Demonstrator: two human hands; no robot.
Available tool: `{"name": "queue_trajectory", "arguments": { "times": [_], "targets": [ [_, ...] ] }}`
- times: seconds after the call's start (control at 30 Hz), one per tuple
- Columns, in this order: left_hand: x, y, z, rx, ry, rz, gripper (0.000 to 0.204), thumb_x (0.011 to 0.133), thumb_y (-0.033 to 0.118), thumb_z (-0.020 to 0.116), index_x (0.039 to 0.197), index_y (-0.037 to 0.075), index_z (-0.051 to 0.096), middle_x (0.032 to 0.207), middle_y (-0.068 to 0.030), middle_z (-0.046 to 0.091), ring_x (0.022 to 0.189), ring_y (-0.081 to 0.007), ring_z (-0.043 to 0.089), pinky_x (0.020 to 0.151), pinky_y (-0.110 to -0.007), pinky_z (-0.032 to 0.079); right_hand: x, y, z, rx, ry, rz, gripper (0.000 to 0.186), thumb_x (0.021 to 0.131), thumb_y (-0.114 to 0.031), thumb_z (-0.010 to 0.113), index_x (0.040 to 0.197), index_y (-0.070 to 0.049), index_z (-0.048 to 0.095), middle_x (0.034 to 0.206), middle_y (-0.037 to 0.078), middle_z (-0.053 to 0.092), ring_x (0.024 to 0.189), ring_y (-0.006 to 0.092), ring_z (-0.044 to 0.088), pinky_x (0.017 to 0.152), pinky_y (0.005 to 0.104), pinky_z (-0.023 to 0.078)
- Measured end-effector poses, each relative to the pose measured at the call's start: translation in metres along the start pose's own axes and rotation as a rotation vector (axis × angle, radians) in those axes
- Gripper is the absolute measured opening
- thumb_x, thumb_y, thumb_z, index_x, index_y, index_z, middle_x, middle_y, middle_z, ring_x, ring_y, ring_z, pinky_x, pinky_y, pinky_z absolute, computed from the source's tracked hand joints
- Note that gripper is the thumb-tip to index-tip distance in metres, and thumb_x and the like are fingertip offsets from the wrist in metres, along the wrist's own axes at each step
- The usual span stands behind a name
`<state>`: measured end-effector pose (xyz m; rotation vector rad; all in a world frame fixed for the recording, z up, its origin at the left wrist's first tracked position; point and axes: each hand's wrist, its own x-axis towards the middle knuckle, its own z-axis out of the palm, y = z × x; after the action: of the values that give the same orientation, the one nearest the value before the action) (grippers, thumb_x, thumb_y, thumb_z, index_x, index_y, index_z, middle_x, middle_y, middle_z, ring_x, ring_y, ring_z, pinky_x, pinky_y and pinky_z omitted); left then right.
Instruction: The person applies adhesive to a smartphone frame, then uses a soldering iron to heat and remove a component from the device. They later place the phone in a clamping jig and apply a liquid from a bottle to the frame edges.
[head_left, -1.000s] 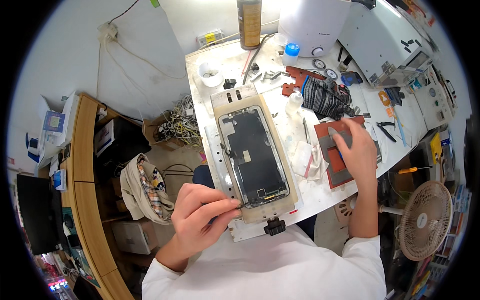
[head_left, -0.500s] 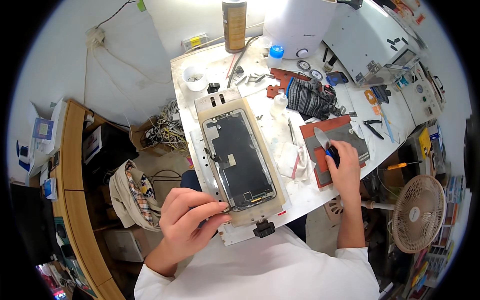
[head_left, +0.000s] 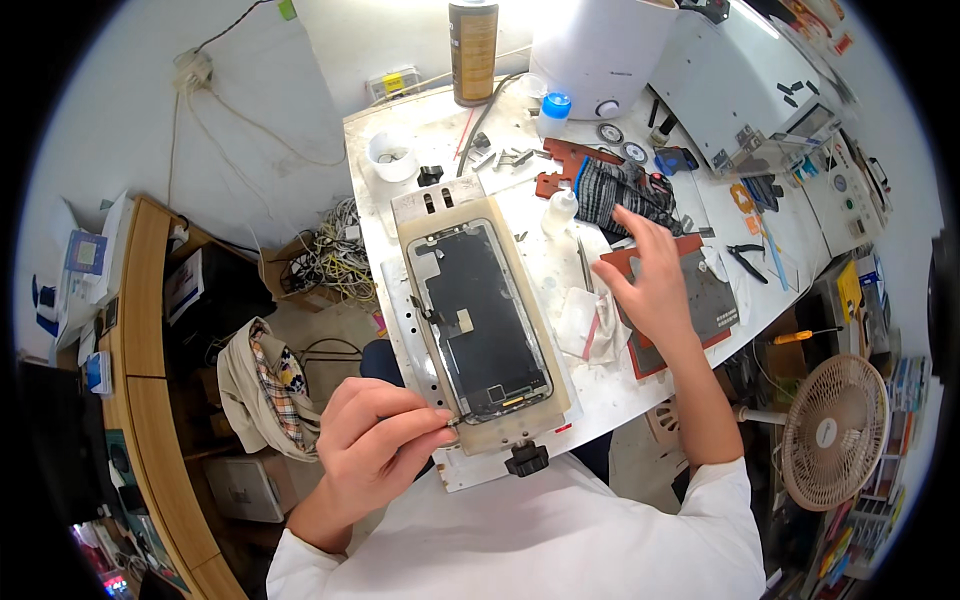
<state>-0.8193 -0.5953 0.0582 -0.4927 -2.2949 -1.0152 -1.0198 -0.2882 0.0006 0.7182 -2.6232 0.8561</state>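
A phone screen assembly (head_left: 485,340), dark back up, lies in a beige fixture (head_left: 535,420) on a metal plate. My left hand (head_left: 380,440) pinches at its lower-left corner; what is between my fingertips is too small to make out. My right hand (head_left: 645,285) is open, fingers apart, over the left part of a red-and-grey mat (head_left: 710,305), near tweezers (head_left: 584,262), a dropper bottle (head_left: 560,212) and a dark knitted glove (head_left: 610,185). A crumpled white cloth (head_left: 585,330) lies between the fixture and the mat. No blade shows around my right hand.
The white bench (head_left: 380,240) holds a tall can (head_left: 473,50), a white cup (head_left: 392,157), a white appliance (head_left: 600,60), pliers (head_left: 750,260) and small metal parts. A metal machine (head_left: 740,90) stands back right. A fan (head_left: 830,430) is right, wooden shelving (head_left: 155,330) left.
Half a second ago my right hand gripped a blue-handled blade on the mat; it has since opened and moved up and left, and the blade is out of sight. My left hand stays at the corner.
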Motion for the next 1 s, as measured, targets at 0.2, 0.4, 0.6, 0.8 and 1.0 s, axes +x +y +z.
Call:
{"name": "queue_trajectory", "arguments": {
  "times": [0.2, 0.4, 0.6, 0.8, 1.0],
  "targets": [
    [0.002, 0.003, -0.003, 0.025, 0.001, 0.015, 0.029, 0.071, 0.016, 0.094, 0.095, 0.007, 0.079, 0.089, -0.0018, 0.07, 0.078, -0.0214, 0.061, 0.066, -0.033, 0.047, 0.041, -0.006, 0.033, 0.026, -0.115, -0.024, 0.069, 0.086, -0.03, 0.086, 0.143, -0.006, 0.056, 0.13, 0.013, 0.068, 0.123, 0.0321, 0.059, 0.107, 0.0453, 0.046],
    [0.004, 0.006, -0.002, 0.057, 0.002, 0.001, 0.027, 0.072, 0.014, 0.093, 0.094, 0.007, 0.079, 0.089, -0.0024, 0.07, 0.079, -0.022, 0.061, 0.066, -0.034, 0.048, 0.05, 0.006, 0.054, 0.086, -0.027, 0.007, 0.06, 0.085, -0.027, 0.086, 0.136, -0.007, 0.06, 0.122, 0.012, 0.069, 0.113, 0.0308, 0.065, 0.101, 0.0459, 0.047],
    [0.001, 0.005, -0.001, 0.048, 0.006, -0.005, 0.021, 0.081, 0.015, 0.088, 0.098, 0.006, 0.078, 0.091, -0.0055, 0.071, 0.079, -0.0226, 0.059, 0.069, -0.033, 0.046, 0.046, -0.021, 0.023, 0.268, 0.063, -0.12, 0.05, 0.085, -0.014, 0.082, 0.132, -0.009, 0.065, 0.122, 0.012, 0.069, 0.112, 0.0305, 0.068, 0.097, 0.0441, 0.053],
    [0.002, 0.007, -0.001, 0.04, 0.0, 0.007, 0.025, 0.077, 0.01, 0.089, 0.099, 0.007, 0.079, 0.093, -0.0053, 0.071, 0.082, -0.0229, 0.059, 0.07, -0.033, 0.046, 0.019, -0.075, -0.054, 0.261, -0.017, -0.486, 0.057, 0.079, -0.001, 0.083, 0.134, -0.006, 0.067, 0.123, 0.017, 0.067, 0.107, 0.0309, 0.069, 0.087, 0.0399, 0.058],
    [0.001, 0.006, 0.001, 0.042, 0.011, -0.004, 0.03, 0.071, 0.005, 0.09, 0.099, 0.009, 0.08, 0.095, -0.0037, 0.068, 0.08, -0.0221, 0.057, 0.071, -0.034, 0.045, 0.011, -0.104, -0.079, 0.211, -0.131, -0.661, 0.053, 0.071, -0.003, 0.084, 0.123, -0.005, 0.072, 0.119, 0.011, 0.071, 0.102, 0.0287, 0.071, 0.082, 0.0384, 0.06]
  ]
}}
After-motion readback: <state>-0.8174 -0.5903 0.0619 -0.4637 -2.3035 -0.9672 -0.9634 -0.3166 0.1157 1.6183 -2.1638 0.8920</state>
